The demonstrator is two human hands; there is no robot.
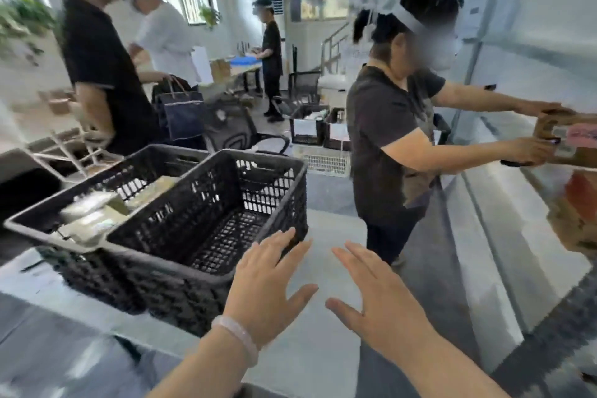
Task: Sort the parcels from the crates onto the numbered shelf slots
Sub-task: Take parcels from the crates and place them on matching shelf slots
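Two black plastic crates stand side by side on a grey table. The near crate (290, 178) holds nothing that I can see. The far crate (151, 155) holds several wrapped parcels (93, 213). My left hand (268, 287) hovers with spread fingers at the near crate's front right corner, holding nothing. My right hand (384, 304) is spread flat beside it, also holding nothing. The white shelf (529, 52) runs along the right side. On it lies a brown parcel (568, 139).
A person in a dark shirt (391, 145) stands close on the right, both hands on the brown parcel at the shelf. Other people stand at the back left. More crates (310, 129) and a black chair (239, 132) stand on the floor behind.
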